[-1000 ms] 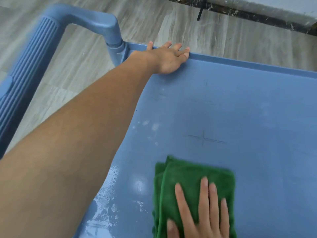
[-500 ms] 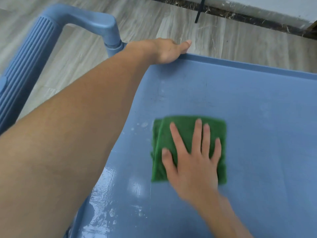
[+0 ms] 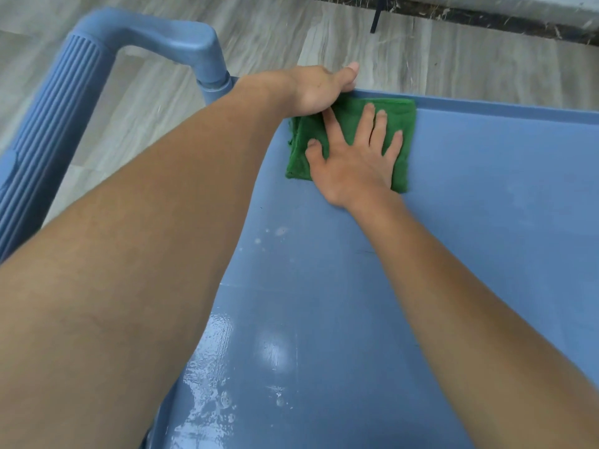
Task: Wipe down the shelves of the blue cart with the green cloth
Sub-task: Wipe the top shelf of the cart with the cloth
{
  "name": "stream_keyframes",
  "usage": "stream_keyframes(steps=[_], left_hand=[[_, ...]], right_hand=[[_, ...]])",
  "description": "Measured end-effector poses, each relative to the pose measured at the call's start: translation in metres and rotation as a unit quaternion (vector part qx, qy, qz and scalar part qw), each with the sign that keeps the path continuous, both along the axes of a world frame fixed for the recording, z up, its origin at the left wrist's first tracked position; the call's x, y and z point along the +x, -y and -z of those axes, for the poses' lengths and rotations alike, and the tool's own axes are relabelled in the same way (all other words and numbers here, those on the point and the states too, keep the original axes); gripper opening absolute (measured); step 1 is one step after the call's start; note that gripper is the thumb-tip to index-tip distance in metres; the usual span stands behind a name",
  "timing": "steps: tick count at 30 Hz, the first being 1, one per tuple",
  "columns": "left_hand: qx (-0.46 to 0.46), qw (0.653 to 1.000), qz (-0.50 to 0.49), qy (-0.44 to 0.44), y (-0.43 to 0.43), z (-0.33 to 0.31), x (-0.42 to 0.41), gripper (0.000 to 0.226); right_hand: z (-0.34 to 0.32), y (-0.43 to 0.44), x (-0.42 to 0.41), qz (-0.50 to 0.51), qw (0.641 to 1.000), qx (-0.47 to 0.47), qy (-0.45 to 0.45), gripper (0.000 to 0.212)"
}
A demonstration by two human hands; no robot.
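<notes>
Grey wood-look floor planks [image 3: 453, 59] run behind the work, bordered at the far side by a dark speckled baseboard strip [image 3: 486, 21], with one thin black upright [image 3: 376, 14] rising from the floor there; what it belongs to cannot be told. In front lies the flat top shelf [image 3: 486, 222] of the blue cart, edged by a low raised far rim [image 3: 502, 108]. At the left, a ribbed push handle [image 3: 48, 140] bends round into a corner post [image 3: 212, 82].

The left forearm [image 3: 146, 254] crosses the left half of the view and hides the shelf's left edge. The left hand [image 3: 317, 89] grips the far rim just beside the corner post, with its fingers curled over and mostly out of sight.

The shelf holds only the green cloth [image 3: 348, 121], which lies folded in the far left corner, its far edge touching the rim and its far left corner tucked under the heel of the left hand. It is close to square, slightly wider across the shelf than deep, with the stacked folds showing along its left side. The right hand [image 3: 356, 163] presses flat on it, fingers straight and spread, pointing toward the far rim.

Nearer the camera, glossy wet patches [image 3: 207, 384] shine on the shelf's left part, and a few whitish specks [image 3: 278, 231] sit between them and the cloth.
</notes>
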State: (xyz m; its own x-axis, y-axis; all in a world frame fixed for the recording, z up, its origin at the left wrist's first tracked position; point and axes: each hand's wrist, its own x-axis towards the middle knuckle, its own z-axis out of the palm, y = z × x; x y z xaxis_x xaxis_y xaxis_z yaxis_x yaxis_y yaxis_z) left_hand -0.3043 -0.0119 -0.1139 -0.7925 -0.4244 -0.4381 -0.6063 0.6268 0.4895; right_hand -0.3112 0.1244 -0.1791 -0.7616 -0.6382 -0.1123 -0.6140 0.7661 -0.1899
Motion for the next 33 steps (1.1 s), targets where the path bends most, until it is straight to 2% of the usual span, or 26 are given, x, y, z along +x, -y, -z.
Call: stream_keyframes(steps=[6,13,18,22,25,29,33], left_hand=[[-0.06,0.998,0.009,0.009,-0.003,0.006,0.008,0.074],[-0.01,1.0,-0.009,0.016,0.003,0.001,0.013,0.07],[-0.01,1.0,-0.008,0.024,0.005,0.001,0.013,0.074],[-0.01,0.999,0.011,0.029,0.011,0.0,0.012,0.074],[-0.057,0.997,0.024,0.045,0.021,-0.005,0.011,0.071],[-0.087,0.994,0.015,0.056,0.033,-0.006,0.013,0.068],[-0.065,0.996,0.01,0.053,0.04,-0.002,0.014,0.072]], right_hand=[[-0.003,-0.07,0.072,-0.024,0.999,-0.019,-0.03,0.062],[-0.009,-0.181,0.195,-0.077,0.996,-0.021,-0.032,0.068],[-0.002,-0.212,0.247,-0.036,0.998,0.04,-0.043,0.059],[0.0,-0.207,0.249,-0.012,0.998,0.032,-0.053,0.056],[0.0,-0.192,0.233,-0.032,0.998,0.001,-0.05,0.059],[-0.007,-0.16,0.205,-0.065,0.997,-0.04,-0.027,0.075],[-0.005,-0.102,0.157,-0.064,0.996,-0.048,-0.032,0.066]])
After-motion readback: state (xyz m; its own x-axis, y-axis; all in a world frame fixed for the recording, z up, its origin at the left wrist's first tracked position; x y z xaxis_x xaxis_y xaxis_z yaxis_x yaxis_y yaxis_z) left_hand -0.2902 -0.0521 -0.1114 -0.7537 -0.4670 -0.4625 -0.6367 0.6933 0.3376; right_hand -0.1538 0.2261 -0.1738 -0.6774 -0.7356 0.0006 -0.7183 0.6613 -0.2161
